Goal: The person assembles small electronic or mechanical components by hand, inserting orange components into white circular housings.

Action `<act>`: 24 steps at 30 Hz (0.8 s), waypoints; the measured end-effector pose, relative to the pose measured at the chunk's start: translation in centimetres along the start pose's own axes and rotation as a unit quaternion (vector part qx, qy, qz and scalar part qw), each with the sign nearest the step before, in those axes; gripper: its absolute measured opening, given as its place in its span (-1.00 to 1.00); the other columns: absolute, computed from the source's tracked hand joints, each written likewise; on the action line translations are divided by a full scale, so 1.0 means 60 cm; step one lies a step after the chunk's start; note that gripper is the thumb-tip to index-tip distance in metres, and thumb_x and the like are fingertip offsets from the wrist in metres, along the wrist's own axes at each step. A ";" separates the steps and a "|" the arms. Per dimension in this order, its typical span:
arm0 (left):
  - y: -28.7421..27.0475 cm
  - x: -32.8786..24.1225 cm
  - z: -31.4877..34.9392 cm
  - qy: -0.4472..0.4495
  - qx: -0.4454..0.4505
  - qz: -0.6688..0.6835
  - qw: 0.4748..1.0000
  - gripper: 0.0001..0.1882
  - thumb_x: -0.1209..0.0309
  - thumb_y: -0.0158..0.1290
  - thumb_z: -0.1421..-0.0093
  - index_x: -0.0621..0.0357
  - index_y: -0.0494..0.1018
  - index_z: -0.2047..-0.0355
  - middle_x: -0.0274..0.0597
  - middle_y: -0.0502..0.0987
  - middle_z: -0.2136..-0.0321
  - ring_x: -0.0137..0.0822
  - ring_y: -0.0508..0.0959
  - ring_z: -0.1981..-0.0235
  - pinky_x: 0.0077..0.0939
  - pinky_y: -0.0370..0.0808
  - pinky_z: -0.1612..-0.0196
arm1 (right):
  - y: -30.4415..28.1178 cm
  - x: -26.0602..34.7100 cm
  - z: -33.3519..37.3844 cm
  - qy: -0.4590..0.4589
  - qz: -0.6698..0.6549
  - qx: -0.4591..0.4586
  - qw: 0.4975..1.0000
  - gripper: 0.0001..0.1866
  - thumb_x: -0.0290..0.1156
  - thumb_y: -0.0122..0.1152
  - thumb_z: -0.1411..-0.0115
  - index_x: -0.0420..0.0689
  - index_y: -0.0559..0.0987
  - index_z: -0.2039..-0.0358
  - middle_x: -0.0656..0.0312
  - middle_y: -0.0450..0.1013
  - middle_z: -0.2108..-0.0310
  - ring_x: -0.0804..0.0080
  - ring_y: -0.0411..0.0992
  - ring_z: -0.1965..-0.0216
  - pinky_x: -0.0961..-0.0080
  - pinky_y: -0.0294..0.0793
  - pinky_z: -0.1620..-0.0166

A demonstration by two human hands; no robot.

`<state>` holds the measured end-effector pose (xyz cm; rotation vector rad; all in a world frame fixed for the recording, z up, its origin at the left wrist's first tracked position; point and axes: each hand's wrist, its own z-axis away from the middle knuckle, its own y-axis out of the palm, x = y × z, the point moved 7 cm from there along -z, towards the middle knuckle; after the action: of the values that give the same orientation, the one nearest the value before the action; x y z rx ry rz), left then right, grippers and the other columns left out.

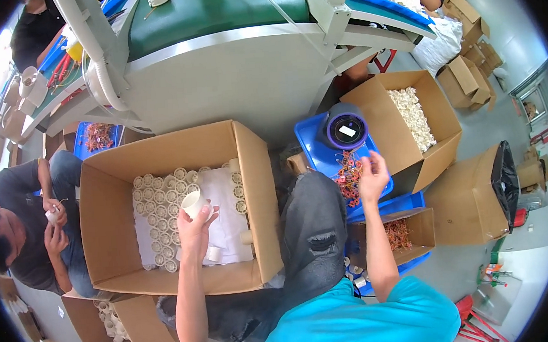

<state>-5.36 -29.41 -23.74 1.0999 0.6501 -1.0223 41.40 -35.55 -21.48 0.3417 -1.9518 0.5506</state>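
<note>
My left hand is closed round a white plastic cup-shaped part, held above the large cardboard box in front of me. In that box stand rows of similar white round parts on a white sheet, with a few more along its right wall. My right hand is over the right side of a blue tray, beside a pile of small red-wired pieces. Its fingers are curled together; anything between them is too small to make out. A dark round container with a purple rim sits on the tray.
A cardboard box of small white pieces stands at the right. Nearer me is a smaller box with reddish wired pieces. Another person sits at the left, handling a white part. A conveyor with a green belt runs across the far side.
</note>
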 end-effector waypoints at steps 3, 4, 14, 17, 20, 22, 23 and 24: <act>0.017 -0.011 0.000 0.038 0.003 0.037 0.999 -0.54 0.49 0.21 -0.10 0.28 0.31 0.02 -0.09 0.50 0.17 -0.21 0.59 0.23 -0.21 0.54 0.04 | -0.057 0.021 -0.031 -0.076 0.019 -0.054 0.995 -0.84 -0.58 0.21 -0.20 -0.31 0.60 0.19 0.30 0.45 0.37 0.63 0.36 0.49 0.65 0.39 0.42; 0.016 -0.009 -0.002 0.039 -0.006 0.033 0.999 -0.54 0.49 0.21 -0.10 0.28 0.31 0.02 -0.09 0.50 0.17 -0.21 0.59 0.23 -0.21 0.54 0.04 | -0.059 0.053 -0.034 -0.046 -0.018 -0.033 0.998 -0.86 -0.60 0.19 -0.21 -0.31 0.60 0.21 0.27 0.47 0.34 0.65 0.36 0.53 0.68 0.37 0.46; 0.056 -0.029 0.021 0.116 0.163 -0.061 0.978 -0.35 0.19 0.35 0.08 0.29 0.45 0.03 -0.11 0.54 0.07 -0.31 0.51 0.09 -0.34 0.36 -0.10 | 0.317 0.268 0.204 0.170 -0.232 0.589 0.755 -0.77 -0.60 0.22 -0.16 -0.43 0.57 0.16 0.10 0.53 0.34 0.43 0.55 0.43 0.57 0.59 0.32; 0.034 -0.026 0.017 0.086 0.173 -0.053 0.980 -0.40 0.17 0.36 0.10 0.25 0.46 0.10 -0.06 0.54 0.10 -0.21 0.52 0.05 -0.27 0.38 -0.10 | 0.396 0.302 0.263 0.207 -0.225 0.672 0.675 -0.74 -0.61 0.21 -0.14 -0.42 0.58 0.14 0.08 0.52 0.30 0.37 0.58 0.39 0.52 0.60 0.26; 0.006 -0.033 0.021 0.038 0.171 -0.075 0.982 -0.46 0.21 0.38 0.12 0.20 0.47 0.17 -0.08 0.57 0.21 -0.15 0.56 0.11 -0.24 0.44 -0.02 | 0.420 0.316 0.272 0.115 -0.174 0.697 0.686 -0.73 -0.63 0.20 -0.11 -0.39 0.60 0.14 0.08 0.52 0.27 0.33 0.58 0.34 0.49 0.60 0.21; 0.008 -0.050 0.025 0.023 0.171 -0.121 0.978 -0.49 0.25 0.39 0.13 0.19 0.47 0.22 -0.18 0.58 0.38 -0.27 0.58 0.31 -0.32 0.49 0.15 | 0.416 0.316 0.259 -0.057 -0.106 0.656 0.746 -0.71 -0.66 0.21 -0.06 -0.34 0.62 0.16 0.08 0.51 0.21 0.34 0.58 0.29 0.49 0.59 0.17; 0.007 -0.059 0.025 0.021 0.172 -0.124 0.977 -0.49 0.25 0.39 0.13 0.19 0.47 0.22 -0.18 0.58 0.38 -0.27 0.58 0.31 -0.32 0.49 0.15 | 0.414 0.303 0.261 -0.055 -0.108 0.654 0.746 -0.71 -0.66 0.21 -0.06 -0.34 0.62 0.16 0.08 0.51 0.21 0.34 0.58 0.29 0.49 0.59 0.17; 0.009 -0.060 0.025 0.000 0.207 -0.180 0.962 -0.50 0.27 0.39 0.15 0.20 0.48 0.22 -0.18 0.58 0.38 -0.29 0.58 0.30 -0.34 0.49 0.15 | 0.413 0.284 0.268 -0.006 -0.126 0.670 0.732 -0.72 -0.66 0.21 -0.06 -0.35 0.61 0.16 0.07 0.51 0.21 0.35 0.58 0.29 0.49 0.59 0.17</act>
<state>-6.47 -29.55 -19.98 1.3721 0.6680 -1.5208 10.10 -22.65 -17.50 1.4646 -1.1290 1.7109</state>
